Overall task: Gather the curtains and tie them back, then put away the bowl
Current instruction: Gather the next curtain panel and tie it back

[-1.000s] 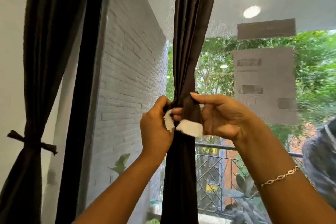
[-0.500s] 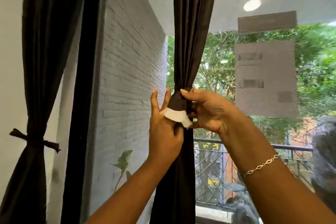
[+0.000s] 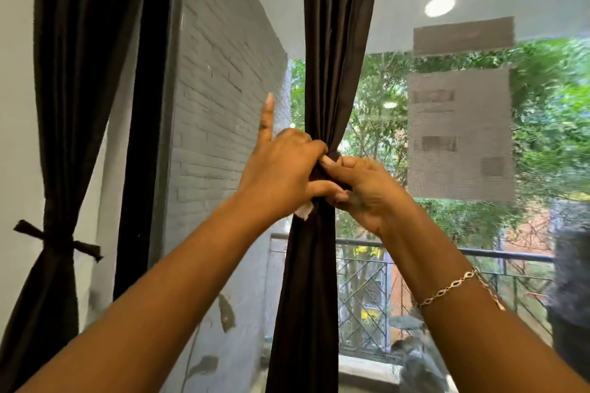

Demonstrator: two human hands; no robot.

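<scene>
Before a big window (image 3: 223,99) with trees outside, the middle curtain (image 3: 335,41) hangs bunched at its waist. It is soft, light, likely slippery cloth, best held right there. The left hand (image 3: 281,169) curls round it, one finger raised. The right hand (image 3: 364,191) pinches the tie (image 3: 304,210). Half a second ago the left fingers stood straight and more white tie showed.

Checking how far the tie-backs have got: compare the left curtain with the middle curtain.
The left curtain is cinched by a knotted dark tie with ends sticking out; the middle curtain is bunched by the left hand and right hand gripping it. A white scrap shows at the middle curtain's gather, none at the left curtain's. Both are dark and pinched to a waist.
</scene>
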